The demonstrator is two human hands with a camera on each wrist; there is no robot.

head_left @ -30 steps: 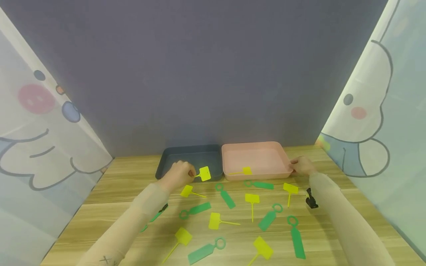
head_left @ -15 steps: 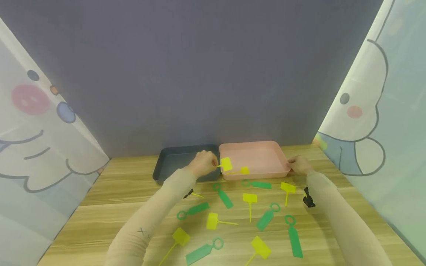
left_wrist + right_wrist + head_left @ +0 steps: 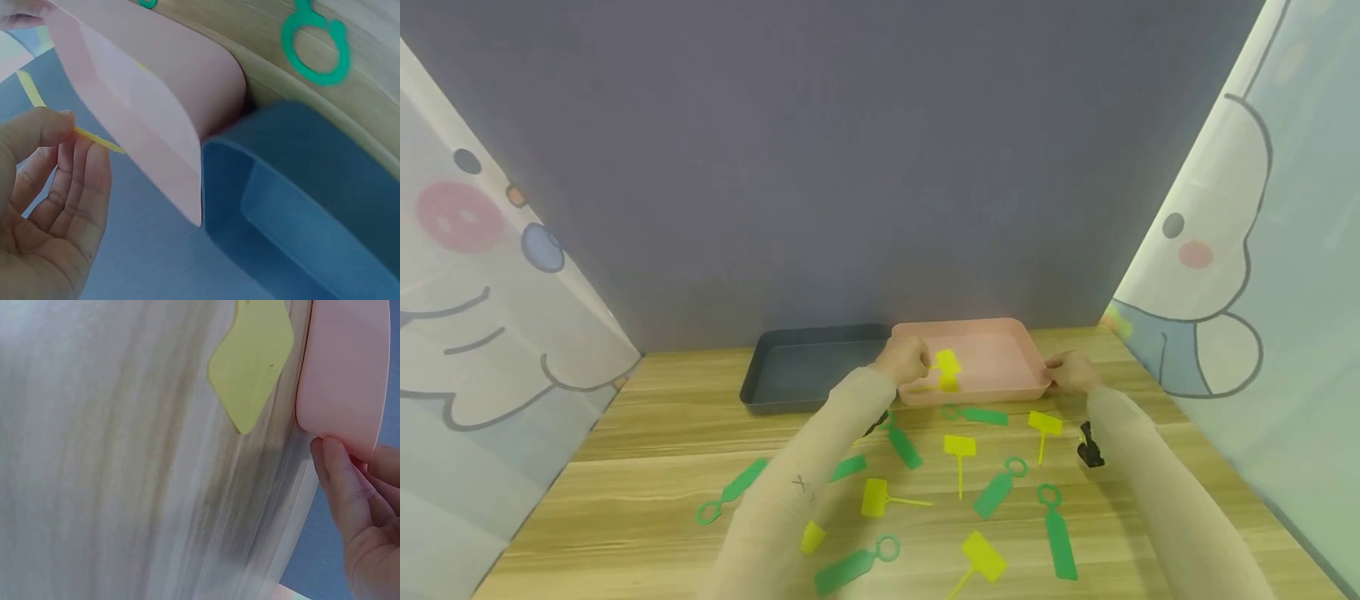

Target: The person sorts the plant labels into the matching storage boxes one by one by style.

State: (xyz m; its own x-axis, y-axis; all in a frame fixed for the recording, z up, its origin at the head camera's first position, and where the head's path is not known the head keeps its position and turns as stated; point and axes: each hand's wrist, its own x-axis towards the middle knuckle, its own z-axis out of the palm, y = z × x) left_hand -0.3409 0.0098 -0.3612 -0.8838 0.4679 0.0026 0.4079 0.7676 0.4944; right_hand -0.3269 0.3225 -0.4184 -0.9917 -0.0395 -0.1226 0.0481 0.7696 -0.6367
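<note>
My left hand pinches the thin stem of a yellow T-shaped plant label between thumb and fingers. It holds the label over the left part of a pink tray. Another yellow label lies inside that tray, partly overlapped in the head view. In the left wrist view, the held label's stem sticks out past the fingertips. At the pink tray's right side, my right hand grips the tray's corner, with thumb and fingers on its wall in the right wrist view.
A dark blue-grey tray stands directly left of the pink one. Several yellow labels and green ring-ended tags lie scattered on the wooden table. A dark panel rises behind the trays.
My left hand has carried the yellow label rightward, from over the dark tray to over the pink tray. My right hand has stayed at the pink tray's right corner.
</note>
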